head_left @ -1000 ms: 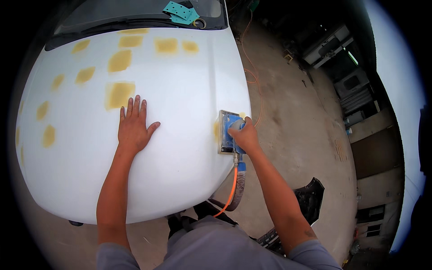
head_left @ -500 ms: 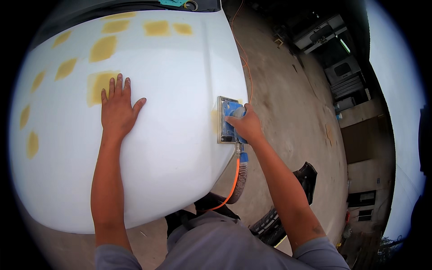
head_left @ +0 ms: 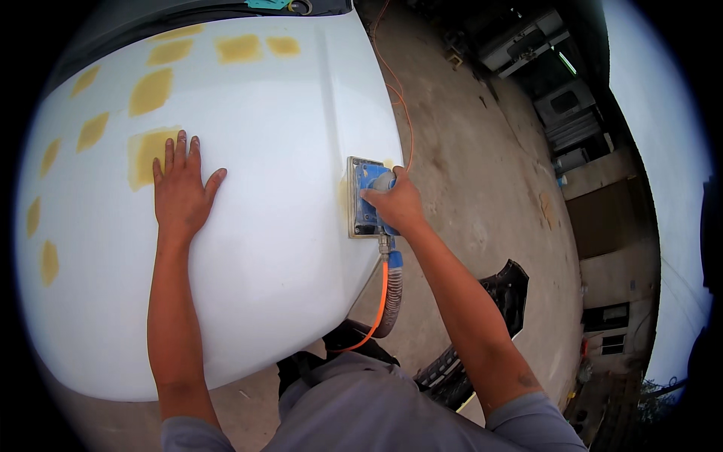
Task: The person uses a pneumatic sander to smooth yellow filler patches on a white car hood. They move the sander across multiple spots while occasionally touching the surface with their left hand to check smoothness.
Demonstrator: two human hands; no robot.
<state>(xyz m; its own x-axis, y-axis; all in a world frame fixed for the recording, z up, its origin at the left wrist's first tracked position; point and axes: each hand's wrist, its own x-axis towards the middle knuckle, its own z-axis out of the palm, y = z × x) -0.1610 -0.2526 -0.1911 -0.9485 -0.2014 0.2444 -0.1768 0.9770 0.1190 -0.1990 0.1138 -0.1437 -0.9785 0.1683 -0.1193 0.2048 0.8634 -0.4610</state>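
Note:
My right hand point(head_left: 397, 202) is wrapped round a blue air sander point(head_left: 367, 215) with a rectangular pad. The pad lies flat against the right edge of a white car hood point(head_left: 263, 248), covering most of a yellow filler patch point(head_left: 343, 197). From the sander's near end run an orange air line point(head_left: 385, 290) and a grey ribbed dust hose point(head_left: 393, 301). On the hood, my left hand point(head_left: 183, 197) rests palm down with fingers spread, its fingertips over another yellow filler patch point(head_left: 143, 162). Several more yellow patches dot the hood's far and left parts.
A thin orange cord point(head_left: 407, 124) trails over the concrete floor point(head_left: 467, 196) right of the hood. Black car parts point(head_left: 506, 294) lie by my right arm. A tape roll point(head_left: 301, 7) sits near the windshield. Vehicle parts point(head_left: 565, 105) stand along the building at far right.
The whole view has shifted, so the hood and both hands appear slightly farther left. On the hood, the sander stays at the right edge and my left hand stays by the same patch.

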